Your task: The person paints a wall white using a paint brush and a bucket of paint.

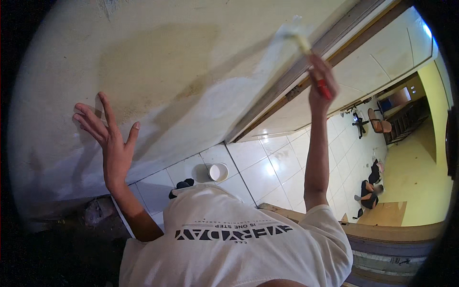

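Note:
My right hand (322, 76) is raised beside the door frame, closed around a paintbrush (302, 44) blurred by motion. Its red handle end sticks out below my fist, and its pale head is at the wall (158, 62), by a whitish streak. On the left, my left hand (116, 148) is up at the same wall with fingers spread and nothing in it; whether the palm touches the surface I cannot tell. Below, on the tiled floor, stands a white bucket (218, 172) with white liquid, probably paint, inside.
A wooden door frame (287, 91) borders the wall, with a pale door (377, 62) beside it. White floor tiles (282, 167) stretch off to the right. Farther away are an office chair (379, 122), a seated person (369, 195) and a wooden board (385, 214).

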Motion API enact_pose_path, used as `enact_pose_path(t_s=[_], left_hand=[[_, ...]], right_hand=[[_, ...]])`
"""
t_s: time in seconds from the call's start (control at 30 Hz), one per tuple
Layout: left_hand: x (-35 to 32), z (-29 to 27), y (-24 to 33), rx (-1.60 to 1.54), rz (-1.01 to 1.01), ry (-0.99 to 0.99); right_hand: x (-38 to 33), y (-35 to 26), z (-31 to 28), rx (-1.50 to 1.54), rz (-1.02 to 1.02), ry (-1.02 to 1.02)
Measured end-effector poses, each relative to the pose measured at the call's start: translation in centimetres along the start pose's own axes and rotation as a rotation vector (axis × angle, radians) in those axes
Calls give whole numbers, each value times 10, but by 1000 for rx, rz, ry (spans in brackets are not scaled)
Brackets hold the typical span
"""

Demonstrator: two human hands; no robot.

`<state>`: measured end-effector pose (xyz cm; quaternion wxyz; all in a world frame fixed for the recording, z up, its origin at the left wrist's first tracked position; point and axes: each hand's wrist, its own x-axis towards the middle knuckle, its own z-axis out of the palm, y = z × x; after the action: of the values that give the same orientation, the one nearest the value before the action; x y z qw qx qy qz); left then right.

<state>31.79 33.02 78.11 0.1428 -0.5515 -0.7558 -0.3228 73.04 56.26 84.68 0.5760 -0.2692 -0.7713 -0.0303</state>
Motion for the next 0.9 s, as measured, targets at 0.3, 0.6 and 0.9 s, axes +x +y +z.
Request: enact_pose_path(t_s=[0.3,0.6,0.9], left_hand=[[8,0,7,-13,-13,-7],[3,3,-3,41,-30,-8],[6,6,-1,-21,27,29]], right_hand=[[-134,35,36,-33,31,-477],[24,-24,6,20,-150,122],[-109,21,19,-2,64,-586]])
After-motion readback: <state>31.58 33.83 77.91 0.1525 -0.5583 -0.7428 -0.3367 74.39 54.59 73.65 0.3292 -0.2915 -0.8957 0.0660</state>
